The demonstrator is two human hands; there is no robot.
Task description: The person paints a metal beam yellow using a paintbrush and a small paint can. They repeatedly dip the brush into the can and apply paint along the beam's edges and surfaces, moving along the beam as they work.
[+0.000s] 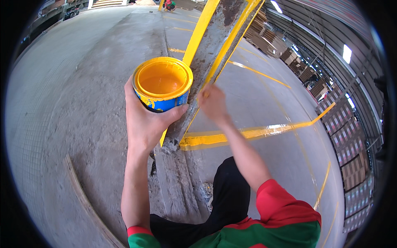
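My left hand (144, 122) is wrapped round a blue paint can (168, 104) and holds it up beside a steel column (206, 49). The can's rim is coated in yellow, and yellow paint (161, 82) shows inside. Yellow paint covers the column's flanges, while its web is grey and rust-stained. Close to the column's right edge, my right hand (212, 103) is closed and smeared by motion. Whatever its fingers hold cannot be made out.
Beneath the column runs a rough concrete strip (175, 182). A broad yellow line (248, 134) crosses the floor to the right. On the left lies a thin wooden strip (84, 194). Stacked pallets (347, 140) line the right side. Far off, a person (170, 5) crouches.
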